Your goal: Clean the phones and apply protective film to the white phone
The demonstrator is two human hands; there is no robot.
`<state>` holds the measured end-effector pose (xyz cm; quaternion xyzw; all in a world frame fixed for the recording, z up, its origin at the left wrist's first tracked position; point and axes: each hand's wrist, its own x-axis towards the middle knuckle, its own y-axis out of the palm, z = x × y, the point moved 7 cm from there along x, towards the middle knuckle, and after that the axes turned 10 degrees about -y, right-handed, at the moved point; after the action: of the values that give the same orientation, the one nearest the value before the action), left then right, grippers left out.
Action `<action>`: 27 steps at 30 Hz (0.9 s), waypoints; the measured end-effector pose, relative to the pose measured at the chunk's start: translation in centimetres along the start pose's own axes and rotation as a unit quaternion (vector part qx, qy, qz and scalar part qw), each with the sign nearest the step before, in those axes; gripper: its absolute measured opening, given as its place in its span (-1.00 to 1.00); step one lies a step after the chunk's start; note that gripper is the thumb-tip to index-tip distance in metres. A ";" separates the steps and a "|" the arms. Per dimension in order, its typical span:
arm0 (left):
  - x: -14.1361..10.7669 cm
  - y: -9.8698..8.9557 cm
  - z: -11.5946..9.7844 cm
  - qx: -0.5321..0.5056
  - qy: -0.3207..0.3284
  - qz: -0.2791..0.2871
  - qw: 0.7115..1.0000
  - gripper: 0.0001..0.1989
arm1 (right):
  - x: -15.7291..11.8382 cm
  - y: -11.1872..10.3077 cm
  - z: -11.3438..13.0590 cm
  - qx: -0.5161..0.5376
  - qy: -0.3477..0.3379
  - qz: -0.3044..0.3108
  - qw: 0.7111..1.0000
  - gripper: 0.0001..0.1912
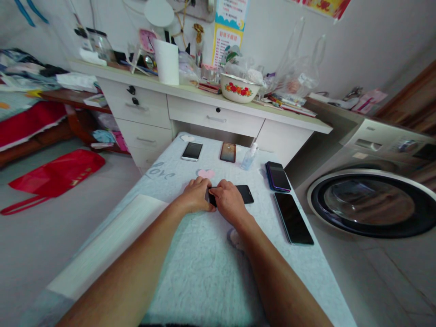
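Observation:
A black phone [245, 194] lies sideways on the cloth-covered table, its left part covered by my hands. My left hand [198, 194] grips the phone's left end, fingers bent round it. Over the left part of the screen is my right hand [227, 200], its fingers pressed together; whatever they may pinch is too small to make out. Farther back lie a white-framed phone [192, 151] and a brown-edged phone or case [228, 152]. Beside the latter stands a clear bottle [249, 156].
Stacked phones [278, 176] and a large dark phone [293, 219] line the table's right edge. White paper [112, 243] lies at left. Behind are a cluttered desk [214, 119] and a flowered bowl [240, 88]; a washing machine [371, 200] stands right, a red bag [61, 175] left.

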<state>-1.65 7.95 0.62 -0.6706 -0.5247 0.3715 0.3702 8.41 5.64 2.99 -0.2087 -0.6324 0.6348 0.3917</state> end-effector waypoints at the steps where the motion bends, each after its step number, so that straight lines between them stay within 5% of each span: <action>1: 0.0 0.0 0.0 0.002 0.000 -0.001 1.000 -0.33 | 0.0 0.0 0.0 -0.001 0.000 -0.001 1.000 -0.73; 27: -0.3 -0.1 -0.1 0.008 0.001 0.015 1.000 -0.32 | -1.6 -0.9 0.8 0.013 -0.034 0.056 0.998 -0.72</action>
<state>-1.68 7.71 0.80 -0.6754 -0.5112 0.3809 0.3706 8.95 3.80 3.54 -0.2168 -0.6242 0.6710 0.3364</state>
